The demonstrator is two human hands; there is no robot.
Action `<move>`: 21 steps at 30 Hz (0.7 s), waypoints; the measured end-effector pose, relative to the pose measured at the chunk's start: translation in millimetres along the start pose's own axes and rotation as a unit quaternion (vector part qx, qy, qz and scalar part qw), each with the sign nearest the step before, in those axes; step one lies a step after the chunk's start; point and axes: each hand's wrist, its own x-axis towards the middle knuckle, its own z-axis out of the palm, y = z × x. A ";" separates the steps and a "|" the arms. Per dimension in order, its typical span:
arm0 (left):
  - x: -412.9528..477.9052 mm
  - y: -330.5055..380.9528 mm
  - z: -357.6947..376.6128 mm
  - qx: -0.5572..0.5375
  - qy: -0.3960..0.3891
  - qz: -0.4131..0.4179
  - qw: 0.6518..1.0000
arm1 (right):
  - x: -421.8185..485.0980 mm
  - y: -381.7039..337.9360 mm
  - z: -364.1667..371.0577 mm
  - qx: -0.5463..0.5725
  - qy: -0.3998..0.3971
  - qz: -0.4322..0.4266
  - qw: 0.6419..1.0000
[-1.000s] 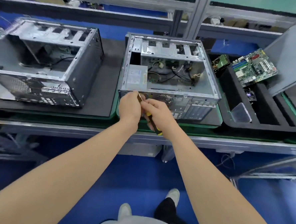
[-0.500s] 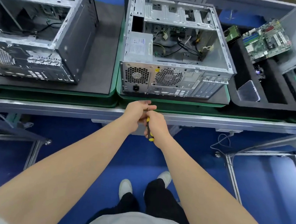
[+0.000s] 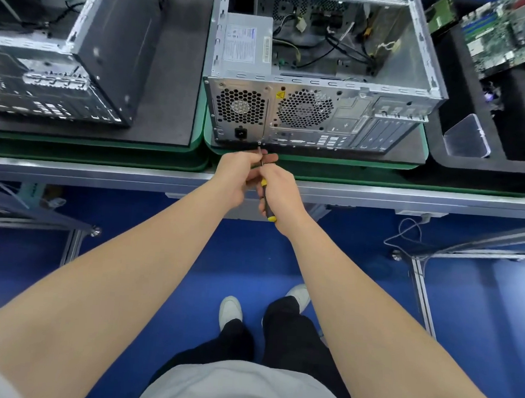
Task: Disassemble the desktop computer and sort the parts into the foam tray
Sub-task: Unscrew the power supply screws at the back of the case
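Observation:
An open desktop computer case (image 3: 346,111) lies on a green-edged mat, its rear panel facing me, with a grey power supply (image 3: 246,44) and loose cables inside. My right hand (image 3: 281,192) grips a black and yellow screwdriver (image 3: 264,185) whose tip touches the bottom edge of the rear panel below the power socket. My left hand (image 3: 236,174) pinches the screwdriver's shaft just behind the tip. The black foam tray (image 3: 460,163) stands to the right and holds a green motherboard (image 3: 507,38) and a clear plastic box (image 3: 466,137).
A second, stripped computer case (image 3: 79,64) sits on a dark mat at the left. An aluminium bench rail (image 3: 103,173) runs along the front edge. Blue floor, my legs and white shoes are below, with a loose white cable (image 3: 406,235) under the bench.
Both hands with the screwdriver dropped from the top of the rear panel to its bottom edge near the power socket. My view tilted down and came closer to the case.

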 end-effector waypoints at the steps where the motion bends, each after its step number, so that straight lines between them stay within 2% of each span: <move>1: 1.6 0.3 -0.4 0.000 -0.002 -0.001 1.000 | 0.9 -1.2 0.5 0.001 0.002 -0.002 1.000; 7: 6.9 2.0 -2.4 0.001 -0.011 -0.003 1.000 | 2.7 -3.7 3.5 0.028 0.009 0.010 1.000; 13: 9.8 4.7 -4.4 0.019 -0.004 -0.012 1.000 | -4.8 -5.5 5.3 0.181 -0.047 0.064 0.980; 15: 11.0 6.8 -6.2 0.029 -0.001 -0.016 0.999 | -9.2 -4.3 5.9 0.259 -0.094 0.084 0.957; 19: 12.8 11.0 -9.5 0.022 -0.018 -0.040 0.999 | -16.3 0.7 6.0 0.448 -0.240 0.132 0.851; 21: 14.6 10.8 -10.3 0.010 -0.020 -0.049 0.999 | -14.6 -1.5 9.0 0.479 -0.264 0.128 0.827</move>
